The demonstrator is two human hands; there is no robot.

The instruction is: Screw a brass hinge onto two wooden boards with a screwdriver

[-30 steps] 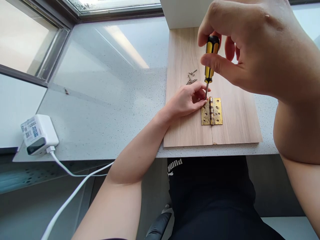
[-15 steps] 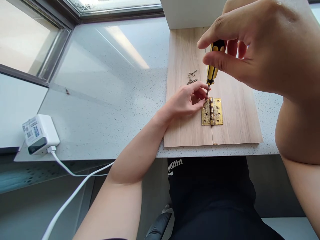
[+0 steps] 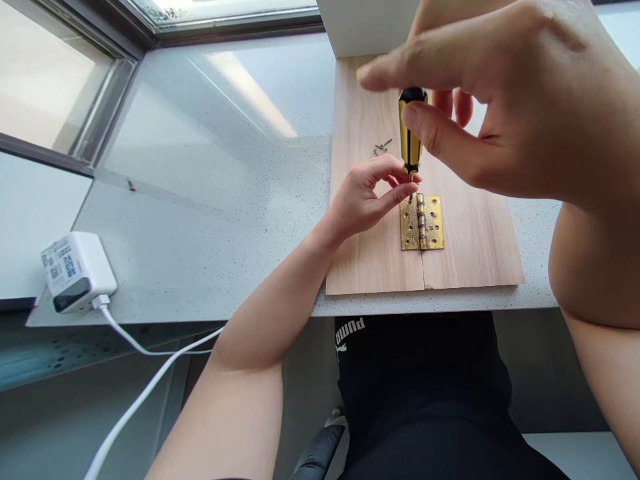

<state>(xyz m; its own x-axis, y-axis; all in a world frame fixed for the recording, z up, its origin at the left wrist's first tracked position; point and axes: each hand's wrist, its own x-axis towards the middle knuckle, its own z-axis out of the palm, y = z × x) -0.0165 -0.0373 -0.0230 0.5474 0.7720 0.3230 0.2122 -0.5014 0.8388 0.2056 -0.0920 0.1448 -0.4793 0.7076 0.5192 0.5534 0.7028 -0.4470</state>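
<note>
A black-and-yellow screwdriver (image 3: pixel 411 141) stands nearly upright over the upper left hole of a brass hinge (image 3: pixel 434 223). My right hand (image 3: pixel 515 113) is at its handle, thumb against the side and index finger stretched out past the top. With thumb and fingers, my left hand (image 3: pixel 357 197) pinches around the screwdriver's shaft near the tip. Whether a screw sits under the tip is hidden by the fingers. The hinge lies opened flat across the seam of two light wooden boards (image 3: pixel 373 267). Several loose screws (image 3: pixel 383 147) lie on the left board behind my left hand.
The boards rest on a speckled white countertop (image 3: pixel 210 220) near its front edge. A white charger (image 3: pixel 80 270) with a white cable (image 3: pixel 145 393) sits at the left end. Behind the boards stands a white panel (image 3: pixel 373 27); a window frame (image 3: pixel 235 30) runs along the back.
The screwdriver has gone from leaning to nearly upright. My right hand has shifted left, with the index finger straighter and off the handle. My left fingers have moved slightly up along the shaft.
</note>
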